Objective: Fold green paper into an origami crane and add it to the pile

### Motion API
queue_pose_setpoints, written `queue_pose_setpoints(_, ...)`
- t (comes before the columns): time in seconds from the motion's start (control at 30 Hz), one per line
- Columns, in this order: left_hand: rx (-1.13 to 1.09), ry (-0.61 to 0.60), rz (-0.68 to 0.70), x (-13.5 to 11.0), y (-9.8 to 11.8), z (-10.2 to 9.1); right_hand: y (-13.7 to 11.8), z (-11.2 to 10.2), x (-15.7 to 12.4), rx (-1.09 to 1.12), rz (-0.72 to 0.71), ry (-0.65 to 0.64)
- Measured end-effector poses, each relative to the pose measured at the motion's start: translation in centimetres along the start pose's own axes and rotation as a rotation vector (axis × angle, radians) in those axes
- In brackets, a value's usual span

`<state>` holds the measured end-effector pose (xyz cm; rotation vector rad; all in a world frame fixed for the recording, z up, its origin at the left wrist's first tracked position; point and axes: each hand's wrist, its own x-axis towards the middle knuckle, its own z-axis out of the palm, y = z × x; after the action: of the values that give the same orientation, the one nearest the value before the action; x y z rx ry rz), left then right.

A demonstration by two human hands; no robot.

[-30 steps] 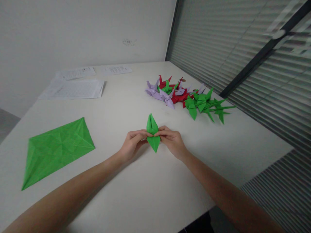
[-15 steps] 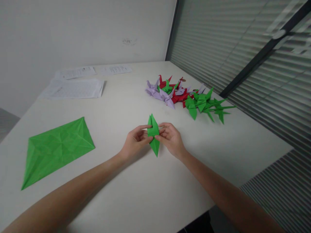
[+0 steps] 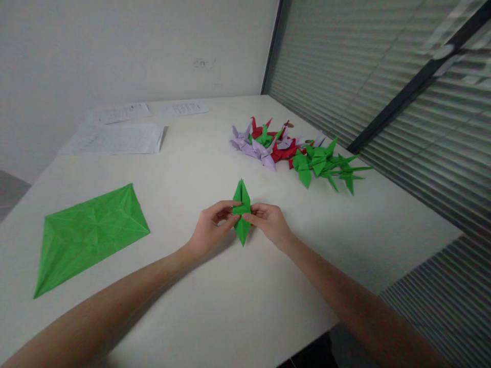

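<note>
A folded green origami paper (image 3: 242,194), a narrow diamond with a slit in its upper half, is held between both hands over the white table. My left hand (image 3: 215,222) pinches its left edge, the thumb on the front face and a finger across its middle. From the other side my right hand (image 3: 270,222) grips the right edge, its thumb also on the front and the other fingers curled behind. The fingers behind the paper are partly hidden. To the left lies a creased green paper sheet (image 3: 92,232), flat on the table.
Beyond my right hand, a heap of folded paper cranes holds purple (image 3: 263,153), red (image 3: 284,152) and green (image 3: 320,161) ones. Printed sheets (image 3: 120,139) lie at the back left of the table (image 3: 199,306). Window blinds (image 3: 364,66) run along the right side.
The folded paper has turned more upright and faces me more squarely, its slit now centred. My right hand's fingers have drawn closer together, and both hands stay on the paper.
</note>
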<state>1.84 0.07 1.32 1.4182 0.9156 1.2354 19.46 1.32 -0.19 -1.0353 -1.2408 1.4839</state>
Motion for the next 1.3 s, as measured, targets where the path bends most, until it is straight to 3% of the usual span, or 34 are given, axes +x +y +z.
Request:
queue_pose_setpoints(0.1,-0.050,0.006,-0.010,-0.1,0.1,0.0,0.0,0.0,0.0,-0.010,-0.005,0.010)
queue_pose_setpoints(0.37,-0.180,0.004,-0.196,0.2,0.3,0.1,-0.2,0.2,-0.2,-0.064,-0.051,0.031)
queue_pose_setpoints(0.63,-0.114,0.027,-0.105,0.0,0.2,0.2,-0.2,0.2,-0.2,-0.068,-0.035,0.016)
queue_pose_setpoints(1.07,-0.172,-0.007,-0.181,0.2,-0.1,0.0,-0.8,0.7,-0.6,-0.106,-0.057,0.014)
queue_pose_setpoints(1.13,-0.108,0.062,-0.138,0.2,-0.3,0.0,-0.7,0.8,-0.6,-0.121,-0.072,0.053)
queue_pose_setpoints(1.23,0.170,0.208,0.114,0.0,-0.7,0.1,-0.5,0.8,-0.5,-0.193,-0.127,0.177)
queue_pose_setpoints(1.3,0.306,0.115,0.222,-0.4,-0.7,0.2,-0.5,0.8,-0.6,-0.261,-0.189,0.231)
